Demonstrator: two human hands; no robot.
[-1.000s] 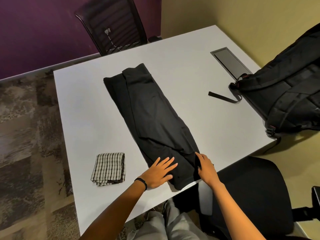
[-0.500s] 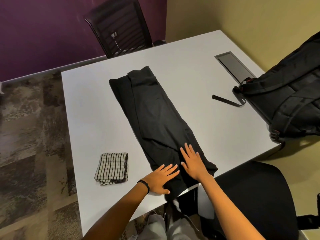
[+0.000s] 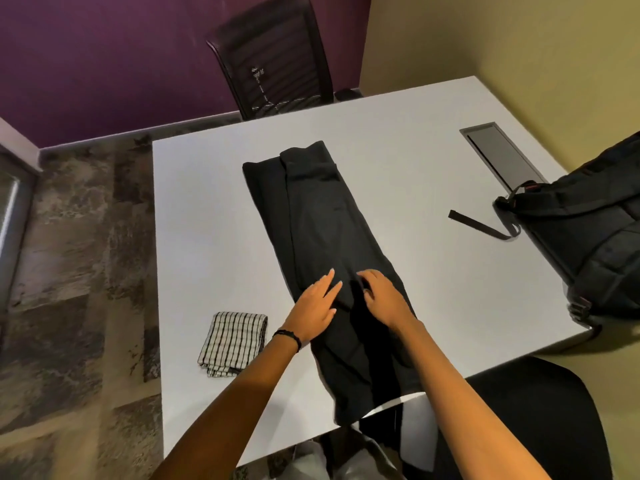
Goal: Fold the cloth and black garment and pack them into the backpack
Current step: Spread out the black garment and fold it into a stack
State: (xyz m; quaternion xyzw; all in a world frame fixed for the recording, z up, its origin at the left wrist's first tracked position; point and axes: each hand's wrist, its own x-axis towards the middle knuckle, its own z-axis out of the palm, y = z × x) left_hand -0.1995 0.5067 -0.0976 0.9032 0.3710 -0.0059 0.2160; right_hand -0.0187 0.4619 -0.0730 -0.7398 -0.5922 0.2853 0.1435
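Both hands on the folded black garment, lower centre of frame.

Black seat of a near chair [image 3: 540, 410] at lower right, under the table edge. Left hand [image 3: 317, 306], black wristband [image 3: 289, 337], lies flat with fingers straight on the black garment [image 3: 325, 220]. Right hand [image 3: 384, 299] is just beside it, fingers bent down onto the fabric; pinching or only pressing, cannot tell. The garment is a long narrow strip running from the near edge up the centre of the white table [image 3: 398, 150], near end hanging over the edge. Folded checked cloth [image 3: 233, 342] sits on the table left of the left wrist, apart from the garment. Black backpack [image 3: 595, 237] at right edge, strap [image 3: 478, 225] trailing on the tabletop. Grey cable hatch [image 3: 502, 154] behind it. Mesh office chair [image 3: 273, 60] at top centre.
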